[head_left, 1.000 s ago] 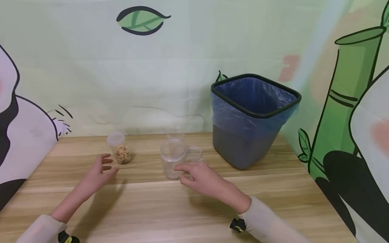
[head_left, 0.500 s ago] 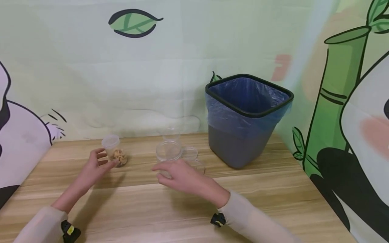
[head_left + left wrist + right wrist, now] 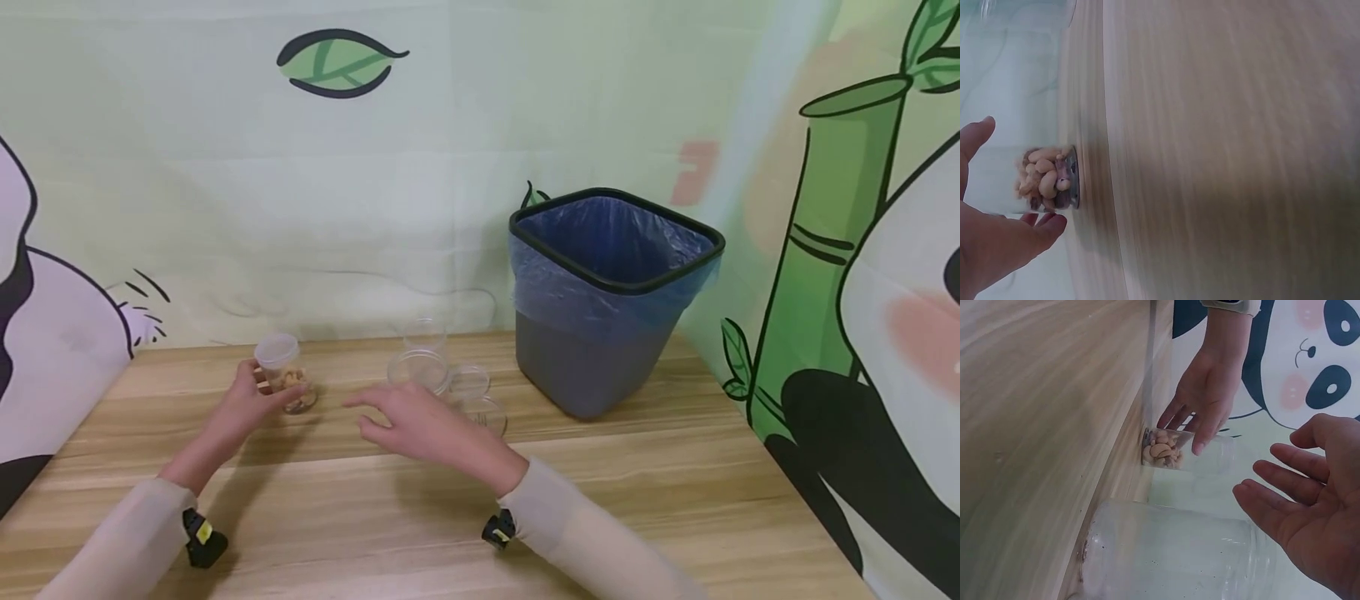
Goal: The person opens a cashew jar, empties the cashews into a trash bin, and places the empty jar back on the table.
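Observation:
My left hand point(image 3: 251, 402) is round a small clear jar point(image 3: 277, 352) with a pale lid, standing on the table at left. Cashews point(image 3: 1046, 178) fill its lower part. The thumb lies across the near side and the fingers pass along the left side; exact contact is hard to see. My right hand point(image 3: 420, 425) hovers with extended fingers and holds nothing, in front of a larger clear jar point(image 3: 417, 367) that it partly hides. In the right wrist view, this big jar point(image 3: 1172, 556) lies below the open palm.
Beside the big jar lie two clear round lids point(image 3: 470, 381). Another clear container point(image 3: 425, 335) stands behind it, faint against the wall. A dark bin point(image 3: 592, 358) lined with a blue bag stands at back right. A printed cloth point(image 3: 375, 183) backs the wooden table point(image 3: 345, 517).
My left hand has reached forward and come round the cashew jar, fingers to its side and thumb across the front. My right hand has moved left, across the front of the big jar.

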A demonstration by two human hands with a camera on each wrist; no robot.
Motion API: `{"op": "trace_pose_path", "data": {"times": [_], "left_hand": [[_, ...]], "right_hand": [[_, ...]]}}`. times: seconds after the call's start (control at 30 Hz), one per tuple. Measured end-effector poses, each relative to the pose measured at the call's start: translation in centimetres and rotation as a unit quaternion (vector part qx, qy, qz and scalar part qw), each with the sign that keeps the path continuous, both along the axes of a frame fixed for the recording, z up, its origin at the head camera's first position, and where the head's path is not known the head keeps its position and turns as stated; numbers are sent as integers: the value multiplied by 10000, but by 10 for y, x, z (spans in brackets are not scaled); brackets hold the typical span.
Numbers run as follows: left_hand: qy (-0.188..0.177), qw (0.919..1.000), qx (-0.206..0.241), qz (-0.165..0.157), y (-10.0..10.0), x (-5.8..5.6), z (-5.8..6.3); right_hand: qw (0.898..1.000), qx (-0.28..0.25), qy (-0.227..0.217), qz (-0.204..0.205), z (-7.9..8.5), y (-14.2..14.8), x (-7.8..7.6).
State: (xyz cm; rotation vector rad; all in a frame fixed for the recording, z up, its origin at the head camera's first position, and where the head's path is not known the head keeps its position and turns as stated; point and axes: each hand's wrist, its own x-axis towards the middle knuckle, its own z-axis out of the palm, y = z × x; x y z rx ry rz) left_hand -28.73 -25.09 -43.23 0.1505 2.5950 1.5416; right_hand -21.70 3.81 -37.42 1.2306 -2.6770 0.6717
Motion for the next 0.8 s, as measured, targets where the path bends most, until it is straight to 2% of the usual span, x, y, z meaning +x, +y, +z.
{"op": "trace_pose_path", "data": {"times": [0.37, 0.57, 0.8], "left_hand": [[471, 9984, 285, -133, 7, -10, -8], [616, 9975, 318, 127, 8, -14, -12], [670, 9972, -7, 330, 11, -16, -12]], "right_hand": [[9994, -120, -260, 169, 10, -14, -8], [9980, -397, -468, 147, 15, -21, -10], [9959, -519, -736, -5, 19, -21, -11]]}}
